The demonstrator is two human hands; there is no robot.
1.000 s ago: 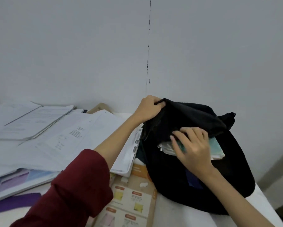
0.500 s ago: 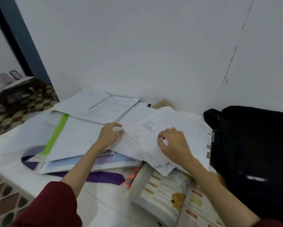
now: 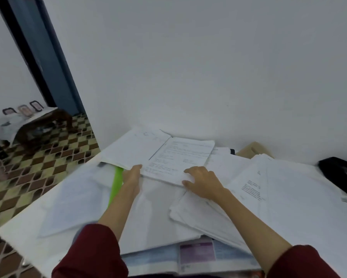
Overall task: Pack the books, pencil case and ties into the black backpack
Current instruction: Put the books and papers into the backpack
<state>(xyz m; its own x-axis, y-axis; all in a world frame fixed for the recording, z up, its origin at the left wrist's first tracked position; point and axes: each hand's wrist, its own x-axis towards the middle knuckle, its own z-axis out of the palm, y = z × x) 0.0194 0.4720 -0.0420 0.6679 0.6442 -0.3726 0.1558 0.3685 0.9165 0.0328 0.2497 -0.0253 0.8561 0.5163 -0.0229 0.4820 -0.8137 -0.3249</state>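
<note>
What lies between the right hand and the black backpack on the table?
In the head view, a fanned stack of loose printed papers covers the table between the right hand and the black backpack at the right edge.

Both hands on open book [image 3: 160, 155] at table [image 3: 18, 233] far edge: left hand [image 3: 133, 177] at its near-left edge, right hand [image 3: 203, 182] fingers spread on near-right corner. Loose paper stack [image 3: 269, 197] just right, black backpack [image 3: 341, 173] at right edge.

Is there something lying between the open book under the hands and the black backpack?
Yes. A loose stack of papers lies on the table between the open book and the backpack at the right edge. Both hands are at the book's near edge.
</note>
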